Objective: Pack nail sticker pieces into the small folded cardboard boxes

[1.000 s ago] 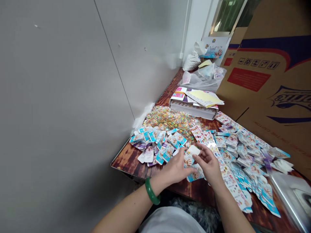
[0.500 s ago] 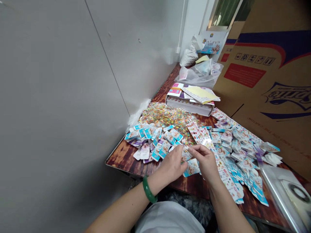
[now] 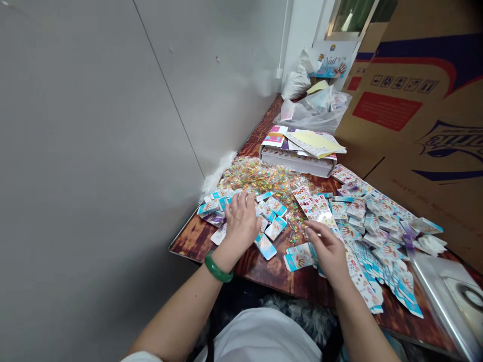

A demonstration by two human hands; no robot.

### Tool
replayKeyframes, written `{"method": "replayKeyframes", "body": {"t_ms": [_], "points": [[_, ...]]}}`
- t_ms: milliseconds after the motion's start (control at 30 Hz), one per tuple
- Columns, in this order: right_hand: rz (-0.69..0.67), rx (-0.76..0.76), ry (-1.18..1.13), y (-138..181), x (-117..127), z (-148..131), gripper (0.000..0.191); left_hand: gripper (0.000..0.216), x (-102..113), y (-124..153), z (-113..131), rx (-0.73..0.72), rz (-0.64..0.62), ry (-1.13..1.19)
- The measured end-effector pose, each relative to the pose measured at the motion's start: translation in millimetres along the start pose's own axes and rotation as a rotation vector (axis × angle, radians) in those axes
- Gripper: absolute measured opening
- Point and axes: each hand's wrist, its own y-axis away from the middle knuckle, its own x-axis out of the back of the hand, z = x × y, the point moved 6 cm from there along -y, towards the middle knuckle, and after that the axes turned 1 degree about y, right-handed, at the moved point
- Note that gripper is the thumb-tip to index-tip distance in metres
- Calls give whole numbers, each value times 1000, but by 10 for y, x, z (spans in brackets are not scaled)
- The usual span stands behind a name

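My left hand (image 3: 241, 221), with a green bangle (image 3: 217, 268) on its wrist, lies palm down on a heap of small blue-and-white packets (image 3: 264, 213) at the table's left end, its fingers curled over them. Whether it grips one is hidden. My right hand (image 3: 327, 249) hovers over the sticker sheets (image 3: 316, 207) and loose packets near the front edge, fingers apart and slightly bent, with nothing in them. One packet (image 3: 298, 260) lies just left of it.
A pile of tiny coloured pieces (image 3: 260, 179) lies behind the packets. Further back stand a flat white box with papers (image 3: 302, 153) and plastic bags (image 3: 315, 110). Large cardboard boxes (image 3: 422, 120) line the right side. A metal device (image 3: 453, 296) sits at the near right. The grey wall (image 3: 113, 125) runs along the left.
My hands were together near the front edge on one small packet. They have parted: the left hand reached left and back onto the packet heap, the right hand stayed and opened.
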Motion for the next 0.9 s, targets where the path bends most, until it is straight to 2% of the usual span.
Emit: {"method": "replayKeyframes", "body": {"t_ms": [67, 167, 233, 300, 367, 500, 667, 833, 900], "points": [[104, -84, -17, -41, 185, 80, 23, 49, -38, 75, 119, -59, 11, 23], [188, -139, -50, -64, 360, 133, 26, 35, -409, 339, 455, -198, -212, 195], [192, -144, -61, -55, 393, 143, 27, 46, -724, 528, 655, -232, -368, 256], [172, -149, -52, -32, 385, 155, 27, 56, -965, 627, 776, -213, -433, 243], [150, -156, -35, -4, 373, 173, 27, 66, -1115, 639, 831, -168, -492, 212], [138, -182, -19, 28, 386, 228, 28, 73, -1123, 579, 872, -133, -562, 192], [124, -215, -23, 17, 386, 332, 30, 52, -981, 581, 860, -165, -486, 282], [64, -270, -7, 5, 362, 428, 36, 12, -1010, 460, 565, 46, -536, 546], [-26, -321, -44, 10, 295, 440, 40, 11, -1013, 410, 486, 89, -608, 696]]}}
